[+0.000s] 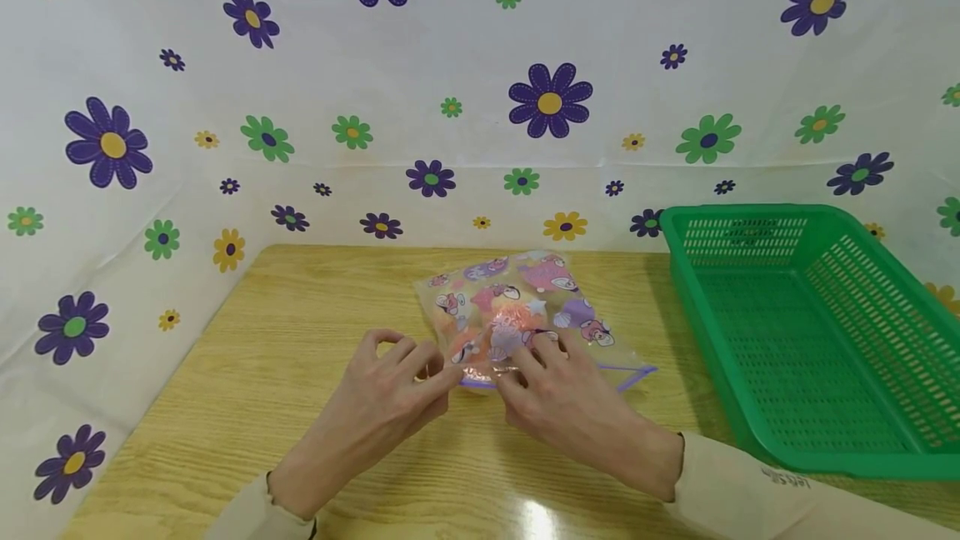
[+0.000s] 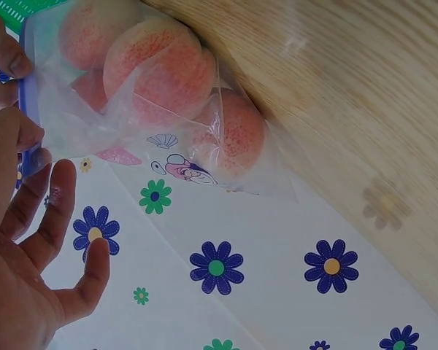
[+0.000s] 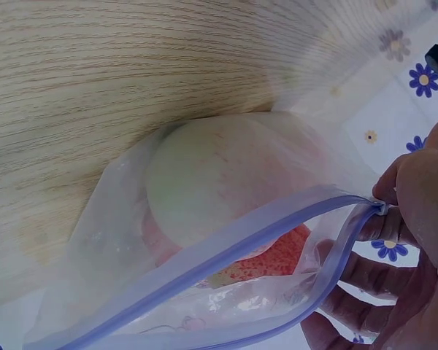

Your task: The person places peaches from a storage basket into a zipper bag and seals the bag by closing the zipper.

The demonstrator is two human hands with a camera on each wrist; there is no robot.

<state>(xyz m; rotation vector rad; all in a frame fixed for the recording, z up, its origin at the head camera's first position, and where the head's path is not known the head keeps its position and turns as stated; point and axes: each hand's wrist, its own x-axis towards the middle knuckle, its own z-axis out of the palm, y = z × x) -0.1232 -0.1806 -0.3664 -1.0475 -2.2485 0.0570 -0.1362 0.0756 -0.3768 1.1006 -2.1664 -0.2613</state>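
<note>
Head view: both hands (image 1: 480,398) pinching zip bag (image 1: 517,315) of peaches (image 2: 175,73), green basket (image 1: 810,332) just right.

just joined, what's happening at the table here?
A person has both hands on a clear cartoon-print zip bag lying on the wooden table. The bag holds round pink-orange peaches. The left hand and right hand pinch the purple zip strip at the near edge; the right wrist view shows the mouth still partly open. An empty green basket sits to the right, apart from the bag.
</note>
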